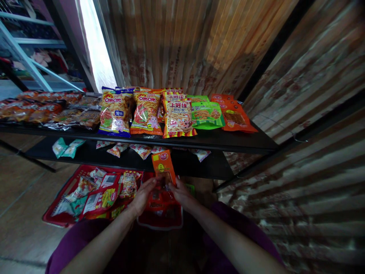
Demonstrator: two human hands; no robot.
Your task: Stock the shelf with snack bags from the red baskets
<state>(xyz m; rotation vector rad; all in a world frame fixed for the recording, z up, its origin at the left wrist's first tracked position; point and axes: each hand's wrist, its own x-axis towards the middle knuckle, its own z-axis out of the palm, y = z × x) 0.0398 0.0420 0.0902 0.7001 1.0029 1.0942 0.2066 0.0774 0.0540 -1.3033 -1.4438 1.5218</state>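
An orange snack packet [164, 163] with a clear lower window is held up between my two hands, over a red basket [159, 228] and in front of the lower shelf. My left hand [145, 195] has its fingers at the packet's lower left edge. On the lower right side, my right hand [182, 194] grips the packet with the thumb on its front. Beneath my hands, more orange and red packets [156, 201] lie in the basket. Shadow hides part of my fingertips.
A second red basket [51, 213] on the floor at left holds mixed snack bags. The black upper shelf [242, 142] carries rows of snacks, with orange packets [236, 116] at its right end. Small bags [141, 150] lie on the lower shelf [196, 169]. Corrugated sheeting [313, 171] stands at right.
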